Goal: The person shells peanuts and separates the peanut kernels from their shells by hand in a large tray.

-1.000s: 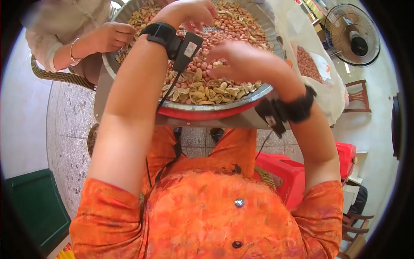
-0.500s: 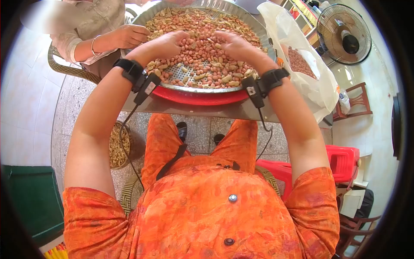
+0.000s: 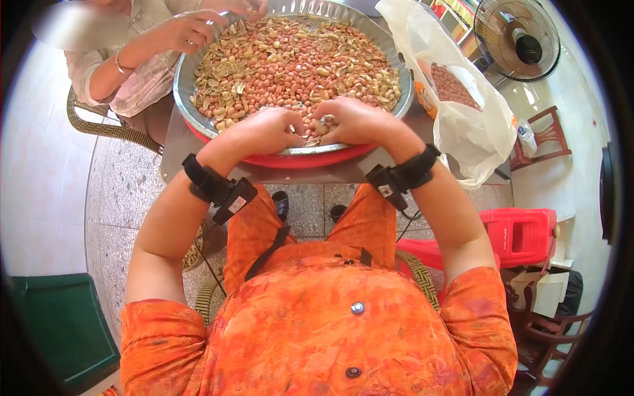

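A round metal tray (image 3: 184,82) with perforations holds a mix of reddish peanut kernels (image 3: 281,72), unshelled peanuts and broken shells (image 3: 228,69). At the tray's near edge, my left hand (image 3: 272,130) is closed with curled fingers, a pale peanut showing at its fingertips. Close beside it, my right hand (image 3: 360,122) curls round several peanuts (image 3: 325,123), which show between thumb and fingers. Both hands face each other low over the tray. Exactly how many peanuts each hand holds is hidden.
Under the tray is a red basin (image 3: 310,160) on a table. A white plastic bag (image 3: 485,142) of kernels (image 3: 454,86) stands at right, near a fan (image 3: 518,39). Across at left, another person's hand (image 3: 185,33) is above the tray rim. A red stool (image 3: 515,237) is at my right.
Both my hands have drawn back from the middle of the tray to its near edge and closed round peanuts. The other person's hands have lifted toward the far left rim.
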A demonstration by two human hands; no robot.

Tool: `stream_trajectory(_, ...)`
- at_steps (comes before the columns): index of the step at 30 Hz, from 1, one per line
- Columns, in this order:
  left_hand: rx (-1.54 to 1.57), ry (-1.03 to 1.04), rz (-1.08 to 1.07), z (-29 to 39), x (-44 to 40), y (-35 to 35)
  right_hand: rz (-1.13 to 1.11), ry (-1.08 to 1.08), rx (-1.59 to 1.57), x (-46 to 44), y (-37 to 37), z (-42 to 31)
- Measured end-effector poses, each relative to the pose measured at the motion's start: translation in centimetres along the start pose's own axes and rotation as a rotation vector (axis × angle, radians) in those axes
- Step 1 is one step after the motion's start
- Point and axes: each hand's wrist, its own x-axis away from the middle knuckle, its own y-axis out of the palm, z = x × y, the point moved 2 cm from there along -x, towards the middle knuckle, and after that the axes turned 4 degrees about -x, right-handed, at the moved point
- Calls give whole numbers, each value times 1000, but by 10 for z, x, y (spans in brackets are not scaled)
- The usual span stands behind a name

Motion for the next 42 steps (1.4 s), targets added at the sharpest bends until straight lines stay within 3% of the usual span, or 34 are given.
stream_trajectory(4, 98, -31, -74, -6, 4, -9, -50, -57, -131, -20, 19, 6)
stream_trajectory(6, 32, -54, -4, -17, 11, -18, 257, -55, -230, -24, 15, 8)
stream_trajectory(10, -9, -177, 210, -45, 27, -19, 477, -155, -181, -23, 12, 23)
stream_trajectory(12, 43, -122, 560, -40, 32, -15, 442, -126, -290, -23, 16, 26)
stream_trajectory(13, -36, -173, 600, -38, 34, -13, 396, -120, -374, -22, 17, 26)
stream_trajectory(16, -42, -233, 539, -40, 32, -11, 381, -160, -379, -22, 19, 24)
stream_trajectory(18, -46, -256, 413, -39, 29, -14, 255, -54, -529, -16, 15, 14)
stream_trajectory(21, -95, -265, 204, -36, 20, -15, 245, -69, -563, -19, 20, 16)
stream_trajectory(24, -318, -120, 285, -45, 9, -8, 332, -202, -440, -22, 24, 21)
stream_trajectory(27, -411, -175, 282, -37, 4, -6, 353, -210, -413, -22, 23, 23)
stream_trajectory(34, -328, -251, 224, -36, 6, -9, 442, -165, -331, -20, 17, 19)
stream_trajectory(36, -286, -205, 228, -35, 7, -9, 494, -160, -527, -22, 17, 21)
stream_trajectory(38, -266, -176, 276, -39, 7, -7, 475, -168, -472, -22, 18, 23)
stream_trajectory(40, -252, -148, 331, -38, 6, -9, 250, -94, -627, -21, 22, 22)
stream_trajectory(42, 3, 41, 257, -25, 7, -13, 185, -104, -580, -22, 20, 16)
